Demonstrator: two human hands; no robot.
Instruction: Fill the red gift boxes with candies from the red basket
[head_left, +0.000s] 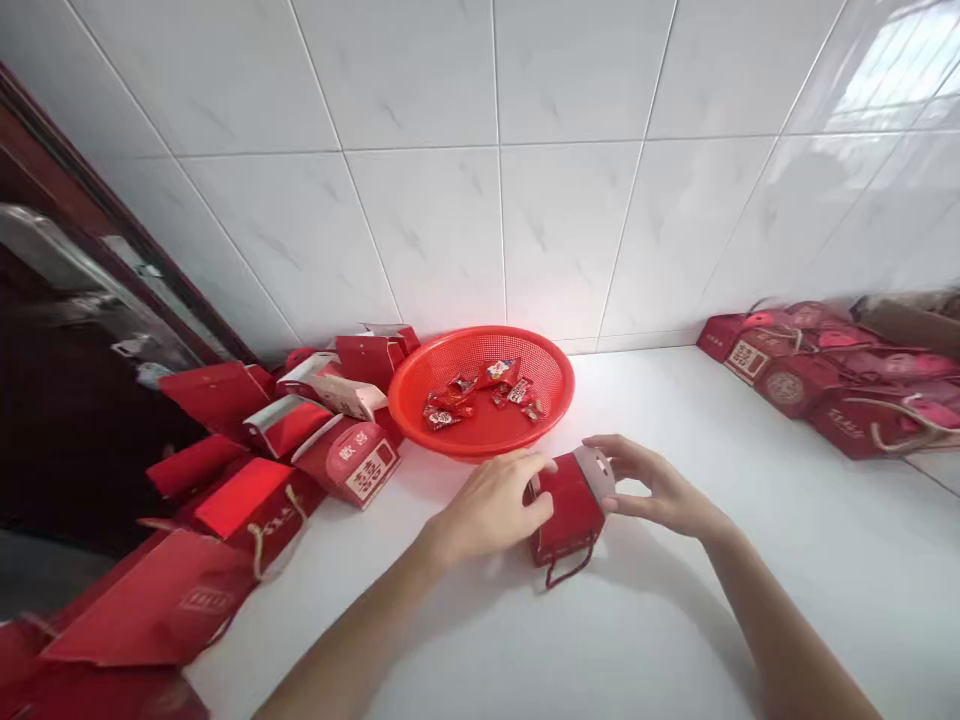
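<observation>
A small red gift box (566, 502) rests on the white table, its dark red cord handle hanging at the near side and a pale flap (598, 470) raised on its right. Against the left side of this box my left hand (496, 505) is closed, thumb and fingers on its edge. On the other side my right hand (660, 490) pinches the pale flap between thumb and fingers. Just behind stands a red plastic basket (555, 395) with several wrapped candies (499, 373) in it.
Several red gift boxes (346, 455) crowd the left of the table (450, 640). More red boxes (795, 375) are piled along the wall at the right. White tiles (420, 230) rise behind the basket, and a dark door (60, 330) is at far left.
</observation>
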